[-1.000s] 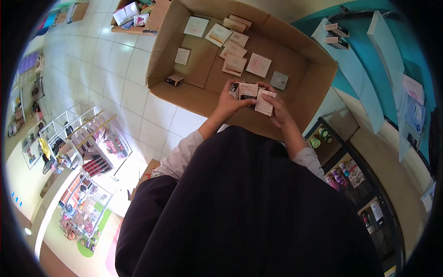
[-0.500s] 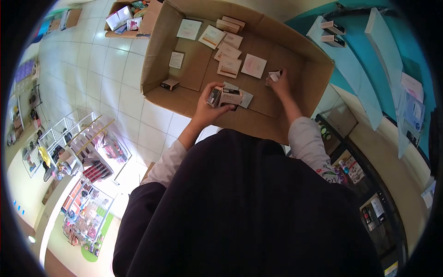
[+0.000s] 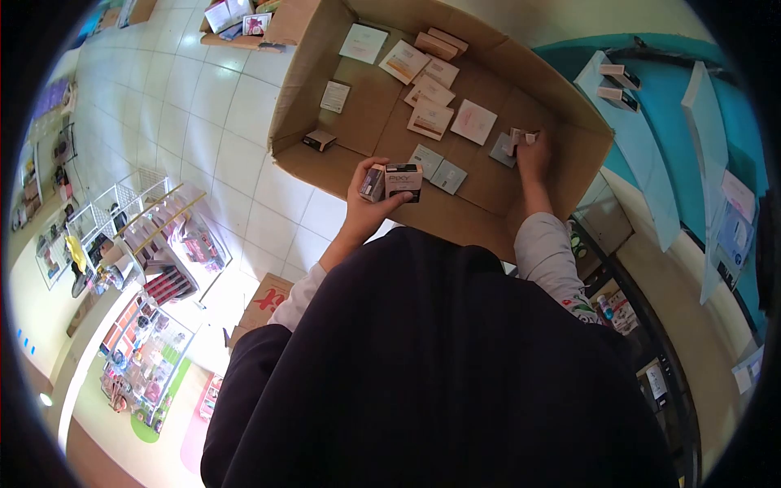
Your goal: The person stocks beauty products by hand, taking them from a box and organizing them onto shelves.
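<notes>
In the head view, my left hand (image 3: 368,207) is closed around small cosmetic boxes (image 3: 403,182) at the near edge of a large cardboard carton (image 3: 358,179). The front one is peach and black and reads PIXY; another is gripped beside it. My right hand (image 3: 534,156) reaches into the carton's right side, its fingers closed on a small pale box (image 3: 516,140), partly hidden. A grey box (image 3: 501,151) lies on the carton floor just left of those fingers. Two grey boxes (image 3: 437,169) lie side by side between my hands, near a white square box (image 3: 473,122).
Several cream boxes (image 3: 429,119) overlap mid-carton. A white box (image 3: 363,43) and a dark small box (image 3: 320,141) lie toward its left. White shelves (image 3: 630,150) with two small boxes (image 3: 618,88) stand on the right. Another filled carton (image 3: 285,28) sits on the tiled floor.
The view has shifted, so the carton appears farther right. My left hand has drawn toward me with its boxes, uncovering the two grey boxes. A grey box now shows beside my right hand.
</notes>
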`<action>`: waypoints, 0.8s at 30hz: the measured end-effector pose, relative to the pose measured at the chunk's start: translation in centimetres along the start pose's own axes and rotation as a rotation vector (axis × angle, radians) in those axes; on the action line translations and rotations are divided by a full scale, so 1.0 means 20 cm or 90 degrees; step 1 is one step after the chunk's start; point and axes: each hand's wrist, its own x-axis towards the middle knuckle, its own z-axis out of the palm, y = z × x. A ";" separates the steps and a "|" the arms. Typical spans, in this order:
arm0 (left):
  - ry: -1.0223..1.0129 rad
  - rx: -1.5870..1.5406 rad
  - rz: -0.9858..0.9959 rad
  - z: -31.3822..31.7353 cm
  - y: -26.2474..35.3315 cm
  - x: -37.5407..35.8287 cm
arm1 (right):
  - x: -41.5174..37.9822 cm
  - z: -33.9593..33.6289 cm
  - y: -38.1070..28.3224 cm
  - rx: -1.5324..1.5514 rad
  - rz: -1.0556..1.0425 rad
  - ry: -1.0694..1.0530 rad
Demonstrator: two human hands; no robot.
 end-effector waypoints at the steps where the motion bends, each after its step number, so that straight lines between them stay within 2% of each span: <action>1: 0.004 0.004 0.004 -0.02 0.00 0.00 | 0.00 0.00 -0.01 -0.018 -0.010 0.020; 4: 0.016 0.009 0.015 -0.07 0.01 0.01 | -0.02 0.05 -0.02 -0.133 0.041 0.036; 7: 0.040 0.007 0.039 -0.08 0.03 0.01 | -0.11 0.05 -0.20 -0.244 0.012 0.166; 9: 0.069 0.017 0.062 -0.10 0.03 0.00 | -0.20 0.03 -0.41 -0.277 -0.167 0.209; 12: 0.088 -0.009 0.047 -0.12 0.10 -0.03 | -0.31 0.27 -0.71 0.032 -0.347 -0.036; 13: 0.097 -0.007 0.053 -0.13 0.10 -0.05 | -0.33 0.39 -0.78 0.133 -0.456 -0.103; 17: 0.147 0.017 0.080 -0.19 0.12 -0.11 | -0.40 0.76 -1.16 0.076 -0.435 -0.128; 20: 0.193 0.033 0.085 -0.26 0.12 -0.14 | -0.37 0.95 -1.26 0.041 -0.427 -0.134; 23: 0.221 -0.038 0.046 -0.31 0.12 -0.16 | -0.40 0.96 -1.33 -0.036 -0.402 -0.180; 24: 0.219 -0.058 0.041 -0.33 0.11 -0.16 | -0.41 1.00 -1.32 0.009 -0.392 -0.248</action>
